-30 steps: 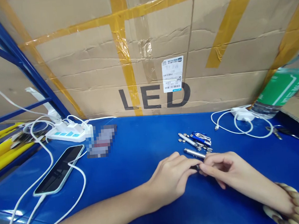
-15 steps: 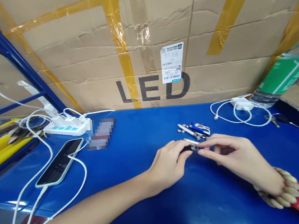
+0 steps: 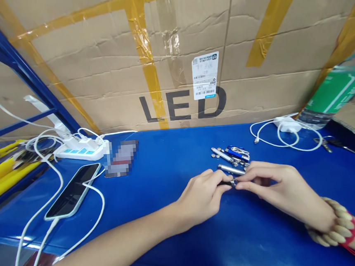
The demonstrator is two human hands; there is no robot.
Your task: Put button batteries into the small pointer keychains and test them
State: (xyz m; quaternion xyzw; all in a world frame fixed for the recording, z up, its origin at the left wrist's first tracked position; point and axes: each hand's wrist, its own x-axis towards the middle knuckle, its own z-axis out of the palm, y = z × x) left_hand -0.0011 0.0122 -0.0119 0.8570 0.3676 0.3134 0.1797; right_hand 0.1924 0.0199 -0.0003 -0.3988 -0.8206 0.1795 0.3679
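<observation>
Between my two hands is a small black tube with a silver end (image 3: 233, 182), mostly covered by fingers. My left hand (image 3: 201, 197) is closed round its black part with thumb and forefinger. My right hand (image 3: 283, 188) pinches at the silver end; whether a smaller piece is between those fingertips is hidden. Just behind them lies a silver metal tube (image 3: 230, 169). Farther back are another silver tube (image 3: 223, 155), a blue item with a metal clip (image 3: 238, 153) and several small round button cells (image 3: 213, 155), all on the blue tabletop (image 3: 167, 158).
A large cardboard box (image 3: 104, 81) stands along the back. To the left are a cabled phone (image 3: 73, 191), a power strip (image 3: 84, 151) and a blurred flat item (image 3: 124, 158). A white charger (image 3: 287, 124), bottle (image 3: 332, 94) and scissors (image 3: 349, 147) sit on the right.
Both hands have come slightly lower in the view, with the black tube between them. More of the silver tube behind them now shows. The grip looks much the same.
</observation>
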